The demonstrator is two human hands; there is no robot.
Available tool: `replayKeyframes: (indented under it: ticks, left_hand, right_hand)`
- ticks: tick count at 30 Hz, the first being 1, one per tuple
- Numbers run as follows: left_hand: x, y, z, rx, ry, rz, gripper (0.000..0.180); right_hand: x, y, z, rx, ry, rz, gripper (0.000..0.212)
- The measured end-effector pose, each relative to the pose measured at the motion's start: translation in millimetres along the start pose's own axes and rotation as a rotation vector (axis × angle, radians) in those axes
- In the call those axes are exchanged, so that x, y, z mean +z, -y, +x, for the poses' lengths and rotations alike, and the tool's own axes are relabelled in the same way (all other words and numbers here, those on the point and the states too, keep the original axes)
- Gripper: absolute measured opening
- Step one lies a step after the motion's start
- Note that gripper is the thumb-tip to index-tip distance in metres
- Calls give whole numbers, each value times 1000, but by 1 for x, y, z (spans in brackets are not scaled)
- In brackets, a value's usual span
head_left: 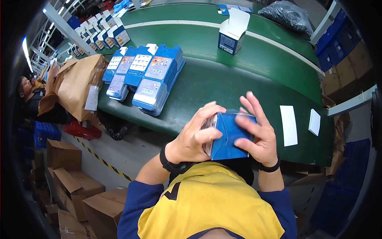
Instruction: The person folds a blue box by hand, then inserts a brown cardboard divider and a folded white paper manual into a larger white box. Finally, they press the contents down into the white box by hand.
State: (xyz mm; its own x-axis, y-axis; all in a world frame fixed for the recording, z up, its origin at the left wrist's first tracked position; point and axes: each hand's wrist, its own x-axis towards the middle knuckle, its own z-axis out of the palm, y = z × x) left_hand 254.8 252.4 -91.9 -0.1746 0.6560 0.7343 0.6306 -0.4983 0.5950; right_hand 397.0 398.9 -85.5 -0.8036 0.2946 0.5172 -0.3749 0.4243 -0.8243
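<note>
My left hand is closed around the left side of a small blue carton, held just above the near edge of the green bench. The carton's blue face with a folded flap seam points up. My right hand lies over the carton's right side, fingers spread and one smeared by motion, its thumb touching the blue face. Left of the hands, stacks of flattened blue cartons lie on the bench. To the right are a white paper strip and a small stack of white papers.
An open white-and-blue box stands on the green conveyor. Several similar boxes line up at the far left. A large brown paper-wrapped bundle stands at the bench's left end, near another person. Cardboard cartons sit on the floor.
</note>
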Motion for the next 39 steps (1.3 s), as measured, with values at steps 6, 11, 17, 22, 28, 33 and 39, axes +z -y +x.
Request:
replayKeyframes:
  ticks: [6, 11, 17, 22, 28, 33, 39]
  left_hand:
    - [-7, -7, -4, -5, 178, 98, 69]
    - [-11, -9, -3, -14, 243, 143, 69]
    - [-11, -12, 0, 4, 176, 36, 70]
    - [13, -2, 3, 128, -94, 250, 76]
    - [19, 1, -10, 18, -59, 196, 96]
    - [13, 3, -7, 24, 49, 96, 80]
    - [-1, 40, -14, 582, 191, 538, 65]
  right_hand:
    - [3, 10, 9, 152, 85, -109, 48]
    - [7, 7, 11, 150, 88, -150, 44]
    - [-2, 9, 10, 221, 193, -113, 51]
    - [26, 12, 8, 311, -218, 553, 110]
    - [47, 18, 4, 307, -294, 561, 114]
    - [9, 1, 4, 354, -152, 465, 111]
    - [-28, -13, -6, 713, 137, 719, 102]
